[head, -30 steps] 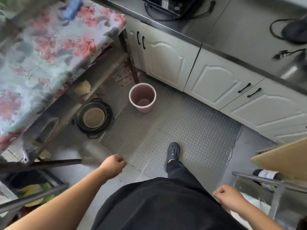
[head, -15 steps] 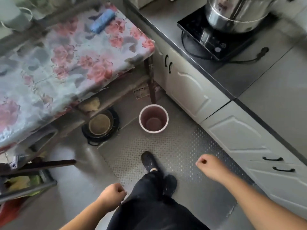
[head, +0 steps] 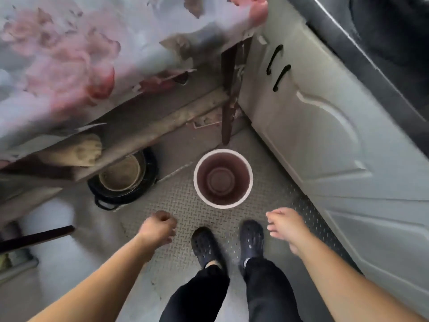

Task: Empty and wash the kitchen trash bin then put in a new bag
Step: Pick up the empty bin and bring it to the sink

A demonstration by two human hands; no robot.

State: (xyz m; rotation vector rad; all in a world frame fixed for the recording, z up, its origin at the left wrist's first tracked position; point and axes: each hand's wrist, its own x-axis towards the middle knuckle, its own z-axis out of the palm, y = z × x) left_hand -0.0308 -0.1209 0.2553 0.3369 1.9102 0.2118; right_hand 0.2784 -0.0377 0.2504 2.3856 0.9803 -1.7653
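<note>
Blurred throughout, most of all at the far left, where the floral cloth (head: 69, 61) smears into pink and grey; only one corner of the table under it to be seen, plus a dark leg (head: 228, 94) running down toward the floor. Countertop (head: 383, 43) cut off at the far right corner, whatever stands on it too dark to make out. Cabinet (head: 325, 140) doors cut by the right edge, two black handles (head: 278, 68) on the far one. Below the table a plank shelf with a tan lump (head: 81, 149), unclear what. Half hidden under that shelf, a black pan (head: 123, 180) on the floor with a pale bowl-like thing inside. At the left edge a dark bar (head: 34, 238), cut off.

Bin (head: 223, 178) upright on the floor, just near of the table leg, between table and cabinet, pale rim, dark pink inside, no bag in it, bottom bare.

Floor grey, with a ribbed metal mat (head: 176, 205) under the bin and under both black shoes (head: 228, 242).

Left hand (head: 159, 226) curled into a fist, holding nothing, near and left of the bin. Right hand (head: 285, 226) with fingers loosely spread, holding nothing, near and right of the bin. Neither touching it.
</note>
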